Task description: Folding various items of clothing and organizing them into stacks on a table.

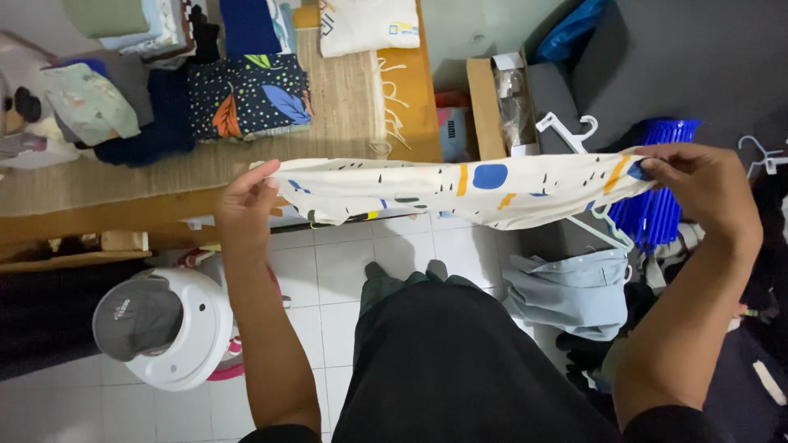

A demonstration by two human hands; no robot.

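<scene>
Stretching between both hands, a cream cloth (pixel 460 187) with blue, orange and black marks hangs in the air above the white tiled floor (pixel 328 279), just in front of the worktop (pixel 164 176). It looks light and limp: the middle sags a little and a loose fold droops below the left end, so it would likely crumple wherever it is not held. The corners or the top edge seem the sensible places to take it, and that is where it is held now.

The left hand (pixel 246 205) has its fingers (pixel 264 185) pressed together around the cloth's left end, thumb side tucked behind the fabric. The right hand (pixel 706 193) pinches the right end between thumb and fingers (pixel 657 168), the rest of the hand curled loosely.

Below the cloth, on the floor to its left, sits a white round appliance (pixel 168 324) with a grey lid; to its right a pale blue garment (pixel 574 291) lies heaped. Beyond the cloth, white hangers (pixel 566 131) rest by a blue ribbed thing (pixel 657 205). Farther off, the worktop carries a dark leaf-print folded cloth (pixel 250 97) and other folded laundry (pixel 90 102).
</scene>
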